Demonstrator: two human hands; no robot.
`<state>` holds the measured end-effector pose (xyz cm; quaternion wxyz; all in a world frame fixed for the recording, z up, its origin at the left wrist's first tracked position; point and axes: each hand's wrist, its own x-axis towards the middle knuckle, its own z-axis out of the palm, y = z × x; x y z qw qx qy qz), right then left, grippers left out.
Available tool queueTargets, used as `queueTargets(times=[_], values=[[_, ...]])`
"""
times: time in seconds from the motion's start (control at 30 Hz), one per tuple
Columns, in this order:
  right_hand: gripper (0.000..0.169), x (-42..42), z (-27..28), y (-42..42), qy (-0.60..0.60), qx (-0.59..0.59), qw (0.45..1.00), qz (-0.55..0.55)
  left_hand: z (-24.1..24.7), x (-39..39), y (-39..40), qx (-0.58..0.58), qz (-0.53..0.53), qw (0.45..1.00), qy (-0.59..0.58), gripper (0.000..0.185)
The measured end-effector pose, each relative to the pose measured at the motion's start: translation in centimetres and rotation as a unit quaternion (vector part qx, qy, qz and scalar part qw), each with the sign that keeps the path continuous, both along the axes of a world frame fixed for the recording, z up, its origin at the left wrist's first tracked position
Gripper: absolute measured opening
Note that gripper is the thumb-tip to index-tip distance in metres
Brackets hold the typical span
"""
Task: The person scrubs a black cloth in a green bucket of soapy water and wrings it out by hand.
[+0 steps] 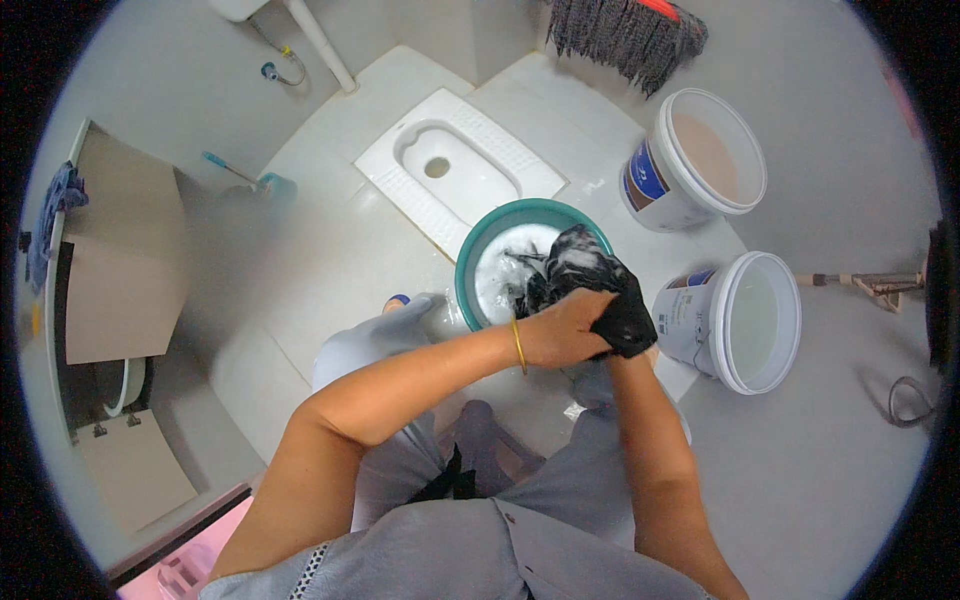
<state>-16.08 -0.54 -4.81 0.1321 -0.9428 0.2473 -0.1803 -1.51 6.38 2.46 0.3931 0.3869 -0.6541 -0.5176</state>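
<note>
A wet black cloth garment (626, 315) is bunched between my two hands over the right rim of a green plastic basin (466, 281). My left hand (566, 330), below a gold-coloured bangle (519, 346), grips the garment's near left side. Black fabric wraps over my right hand (651, 356), so most of its fingers are hidden; it appears closed on the cloth from the right. The garment's far part carries foam and trails down into the basin. White suds (502, 259) cover the water there, with dark fabric partly sunk in them.
A white squat toilet pan (457, 161) lies just beyond the basin. On the right stand two white plastic buckets, one with cloudy brownish liquid (705, 154), one with clearer water (754, 322). A broom head (626, 41) hangs behind; a toilet brush (232, 169) stands left.
</note>
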Motion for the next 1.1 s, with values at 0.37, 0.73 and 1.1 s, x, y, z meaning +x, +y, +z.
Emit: queueTargets(times=[0.37,0.73,1.1], values=[[0.018,-0.8,1.7,-2.6,0.048,-0.048,0.995,-0.076,-0.2,0.9,-0.1,0.041,0.268,0.96,0.062,0.05],[0.012,2.8,-1.4,-0.8,-0.495,0.733,0.429,-0.184,-3.0,0.5,-1.4,-0.061,0.231,0.971,-0.004,0.039],[0.023,2.0,1.5,2.5,-0.266,0.506,0.806,-0.153,-0.1,-1.2,0.2,-0.065,-0.002,0.994,0.085,0.041]])
